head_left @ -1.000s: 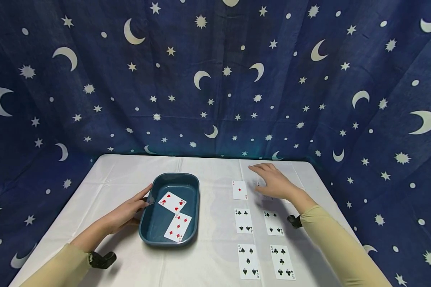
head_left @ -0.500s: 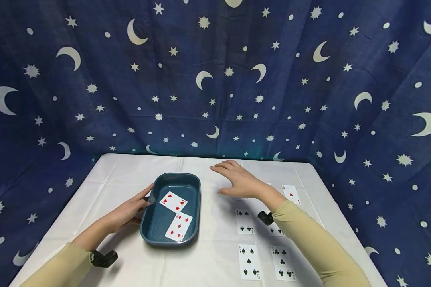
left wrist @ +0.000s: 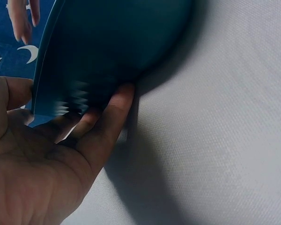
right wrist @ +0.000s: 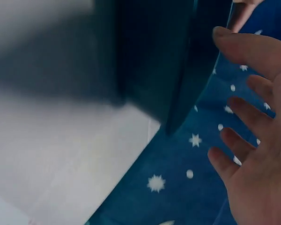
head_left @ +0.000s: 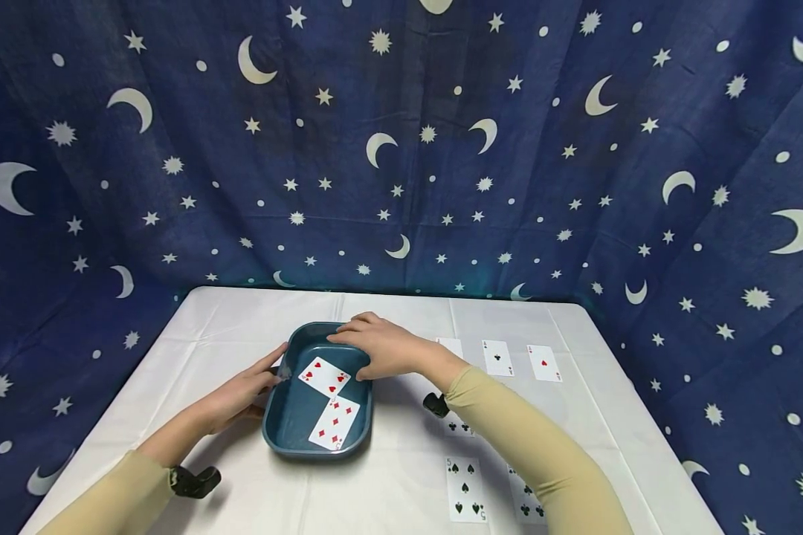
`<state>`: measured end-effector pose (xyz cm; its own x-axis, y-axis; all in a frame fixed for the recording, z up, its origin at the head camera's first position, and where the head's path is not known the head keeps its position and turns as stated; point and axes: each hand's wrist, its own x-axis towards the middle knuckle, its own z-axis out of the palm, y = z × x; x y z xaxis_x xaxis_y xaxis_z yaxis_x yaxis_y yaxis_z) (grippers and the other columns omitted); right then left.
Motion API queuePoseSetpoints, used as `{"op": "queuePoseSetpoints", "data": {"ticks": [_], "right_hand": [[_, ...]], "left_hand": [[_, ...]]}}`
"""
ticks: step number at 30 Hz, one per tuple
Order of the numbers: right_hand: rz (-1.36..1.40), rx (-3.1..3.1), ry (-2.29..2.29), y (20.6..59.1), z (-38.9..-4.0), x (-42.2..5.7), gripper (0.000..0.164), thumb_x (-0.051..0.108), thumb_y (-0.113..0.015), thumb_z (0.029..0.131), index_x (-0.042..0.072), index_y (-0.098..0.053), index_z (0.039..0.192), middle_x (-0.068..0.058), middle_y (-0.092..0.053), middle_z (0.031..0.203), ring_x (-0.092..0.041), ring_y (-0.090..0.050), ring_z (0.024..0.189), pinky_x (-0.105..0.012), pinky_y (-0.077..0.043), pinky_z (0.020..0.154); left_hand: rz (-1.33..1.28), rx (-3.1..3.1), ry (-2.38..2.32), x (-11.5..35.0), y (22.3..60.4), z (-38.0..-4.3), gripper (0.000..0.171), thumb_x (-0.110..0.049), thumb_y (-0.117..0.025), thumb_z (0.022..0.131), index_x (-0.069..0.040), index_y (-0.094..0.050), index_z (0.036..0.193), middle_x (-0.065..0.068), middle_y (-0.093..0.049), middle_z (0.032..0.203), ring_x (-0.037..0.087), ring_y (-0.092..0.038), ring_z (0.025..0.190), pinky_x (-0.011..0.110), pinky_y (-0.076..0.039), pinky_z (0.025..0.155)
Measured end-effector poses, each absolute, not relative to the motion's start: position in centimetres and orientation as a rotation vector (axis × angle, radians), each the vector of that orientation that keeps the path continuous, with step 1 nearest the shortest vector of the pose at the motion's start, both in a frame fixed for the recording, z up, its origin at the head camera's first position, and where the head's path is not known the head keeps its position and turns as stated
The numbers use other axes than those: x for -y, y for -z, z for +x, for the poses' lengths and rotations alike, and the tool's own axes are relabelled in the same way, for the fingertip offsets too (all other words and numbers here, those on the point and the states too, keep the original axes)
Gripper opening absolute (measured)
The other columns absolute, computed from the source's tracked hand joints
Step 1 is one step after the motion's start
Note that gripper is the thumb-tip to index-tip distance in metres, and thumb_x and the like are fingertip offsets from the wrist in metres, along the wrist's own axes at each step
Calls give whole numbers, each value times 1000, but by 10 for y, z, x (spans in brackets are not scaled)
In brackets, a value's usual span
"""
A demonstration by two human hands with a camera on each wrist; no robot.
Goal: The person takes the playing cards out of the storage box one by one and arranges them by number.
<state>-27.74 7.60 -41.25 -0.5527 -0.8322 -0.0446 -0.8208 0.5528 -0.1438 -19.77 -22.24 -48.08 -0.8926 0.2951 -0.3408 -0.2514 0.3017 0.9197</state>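
A dark blue-green oval dish (head_left: 361, 435) stands left of centre on the white-covered table. Inside lie a four of hearts (head_left: 324, 377) and, overlapping its corner, a five of diamonds (head_left: 334, 423), both face up. My left hand (head_left: 237, 394) holds the dish by its left side; in the left wrist view its thumb (left wrist: 19, 93) is at the rim and the other fingers lie against the outer wall. Above the far right rim hovers my right hand (head_left: 388, 348), fingers spread and nothing in them. In the right wrist view its thumb (right wrist: 243, 47) overlaps the dish's rim.
Along the back right lie the ace of clubs (head_left: 498, 358), the ace of hearts (head_left: 544, 363) and a partly covered card (head_left: 450, 346). Nearer are a four of clubs (head_left: 460, 426), a five of spades (head_left: 465, 490) and a five of clubs (head_left: 526, 499). A starry blue curtain (head_left: 401, 186) surrounds the table.
My right hand has moved left from over the aces to the dish's right rim, uncovering the ace of hearts and ace of clubs. The left hand and dish stay put.
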Motion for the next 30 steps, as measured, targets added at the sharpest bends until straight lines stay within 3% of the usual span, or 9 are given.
{"op": "queuePoseSetpoints", "data": {"ticks": [9, 16, 23, 26, 30], "right_hand": [[-1416, -2564, -75, 427, -281, -38, 71, 34, -82, 87, 29, -52, 152, 6, -47, 155, -22, -34, 143, -37, -34, 114], [-1459, -2528, -245, 437, -281, -26, 44, 23, -70, 97, 33, -65, 139, 11, -50, 153, -28, -34, 147, -43, -32, 116], [-1473, -2434, -310, 450, -278, -20, 46, 16, -63, 100, 31, -61, 143, 11, -46, 156, -14, -38, 146, -37, -34, 115], [-1435, -2422, -288, 456, -275, -18, 50, 9, -61, 98, 31, -60, 143, 11, -43, 158, -14, -41, 143, -32, -38, 110], [-1375, -2426, -270, 459, -268, -15, 40, 12, -68, 94, 29, -65, 130, 9, -39, 161, -17, -46, 125, -26, -43, 94]], "left_hand": [[72, -2079, -1663, 223, 479, -196, 70, -17, -39, 106, -33, -8, 166, 32, -16, 162, 47, -44, 135, 56, -52, 93], [44, -2088, -1659, 224, 479, -198, 70, -16, -39, 105, -34, -10, 166, 31, -18, 162, 46, -46, 133, 57, -52, 92], [37, -2101, -1648, 223, 479, -198, 69, -16, -39, 105, -34, -10, 166, 31, -18, 161, 47, -46, 133, 59, -51, 93], [42, -2103, -1651, 224, 479, -198, 69, -16, -39, 105, -33, -10, 166, 31, -18, 161, 47, -45, 133, 58, -52, 92], [44, -2102, -1659, 224, 479, -197, 69, -16, -39, 105, -33, -11, 166, 30, -17, 162, 48, -43, 135, 57, -52, 91]]}}
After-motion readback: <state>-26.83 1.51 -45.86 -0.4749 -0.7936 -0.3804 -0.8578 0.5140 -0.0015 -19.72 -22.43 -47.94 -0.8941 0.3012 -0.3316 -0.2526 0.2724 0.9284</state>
